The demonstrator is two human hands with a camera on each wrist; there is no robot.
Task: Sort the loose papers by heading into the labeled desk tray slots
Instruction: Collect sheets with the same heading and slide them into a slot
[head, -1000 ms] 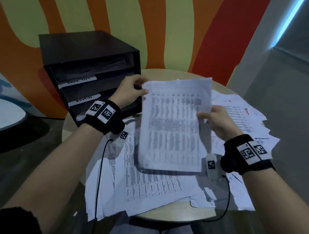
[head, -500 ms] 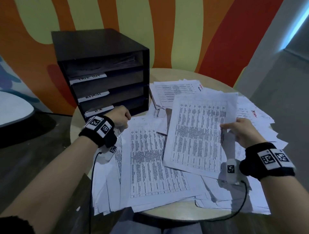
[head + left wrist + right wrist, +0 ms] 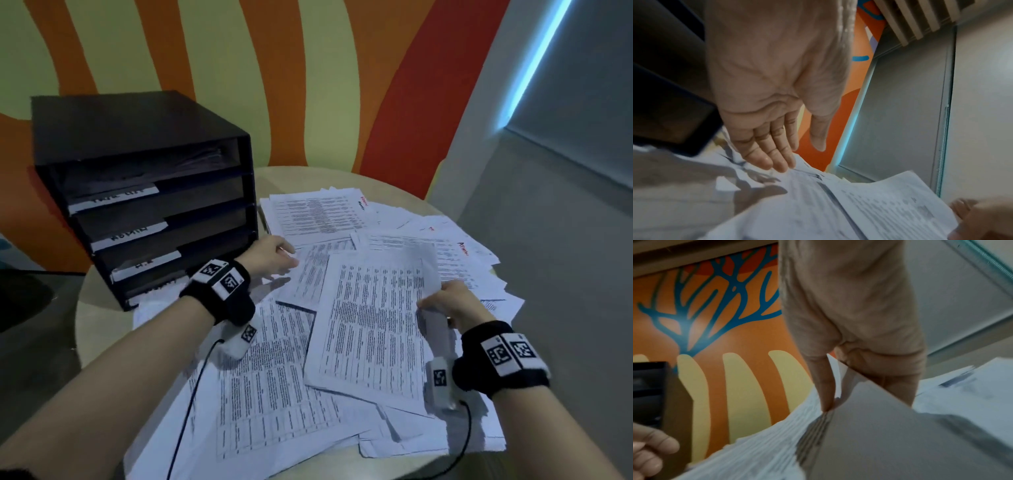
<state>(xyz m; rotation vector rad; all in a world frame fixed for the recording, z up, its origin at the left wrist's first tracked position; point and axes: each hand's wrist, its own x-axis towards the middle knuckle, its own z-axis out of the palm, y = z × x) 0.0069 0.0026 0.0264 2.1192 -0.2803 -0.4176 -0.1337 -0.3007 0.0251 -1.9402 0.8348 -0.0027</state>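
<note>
A printed sheet (image 3: 371,318) full of table text lies tilted on the paper pile, and my right hand (image 3: 442,303) pinches its right edge between thumb and fingers; the right wrist view shows the sheet (image 3: 869,443) bent up at that pinch. My left hand (image 3: 274,257) reaches out with straight fingers just over the loose papers (image 3: 270,383), beside the black desk tray (image 3: 150,212). In the left wrist view the left hand's fingertips (image 3: 777,162) are at a paper edge and hold nothing. The tray has several slots with white labels (image 3: 133,233); the top slot holds papers.
Loose sheets with red headings (image 3: 459,248) spread over the back right of the round light table (image 3: 102,329). A striped orange, yellow and red wall rises behind. The tray stands at the table's back left. Cables run from both wristbands.
The sheet has come down from in front of the tray onto the pile, held now by my right hand alone. My left hand let go of it and now reaches over the papers.
</note>
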